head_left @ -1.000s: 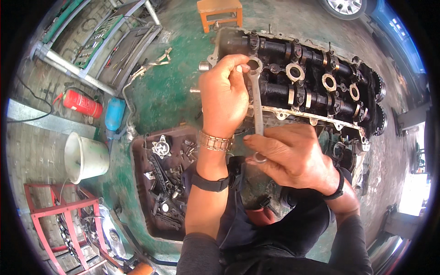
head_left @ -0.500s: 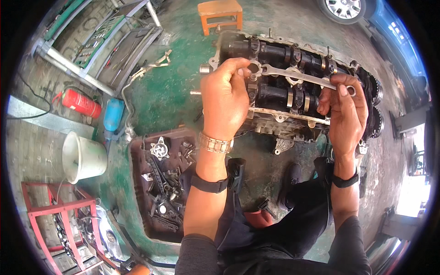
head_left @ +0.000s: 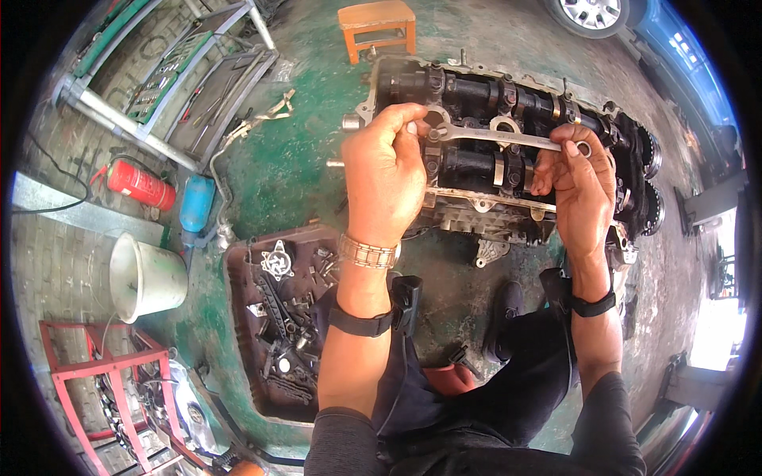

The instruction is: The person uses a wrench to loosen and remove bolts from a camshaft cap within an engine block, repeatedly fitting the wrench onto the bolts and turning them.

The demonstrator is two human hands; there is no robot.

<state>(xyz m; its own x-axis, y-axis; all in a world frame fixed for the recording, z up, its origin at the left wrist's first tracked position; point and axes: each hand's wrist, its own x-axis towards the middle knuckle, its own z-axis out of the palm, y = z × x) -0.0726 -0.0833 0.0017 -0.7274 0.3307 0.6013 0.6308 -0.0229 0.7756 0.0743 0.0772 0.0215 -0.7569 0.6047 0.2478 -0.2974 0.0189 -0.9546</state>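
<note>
A dark engine cylinder head (head_left: 484,214) with camshafts lies on the green floor in front of me. A silver ring spanner (head_left: 500,139) lies across its top, almost level. My left hand (head_left: 385,170) presses the spanner's left ring end onto the head near its left end. My right hand (head_left: 579,186) grips the spanner's right ring end between thumb and fingers. Both wrists wear black straps, and the left also has a metal watch band.
A brown tray (head_left: 242,333) of dirty engine parts sits at lower left. A white bucket (head_left: 143,274), a red extinguisher (head_left: 139,184), a blue can (head_left: 194,202), a red frame (head_left: 91,381), an orange stool (head_left: 377,24) and a car wheel (head_left: 591,12) surround me.
My right hand swung the spanner's free end from low, near my body, up and to the right; the spanner went from vertical to nearly level. My left hand stayed on the ring end.
</note>
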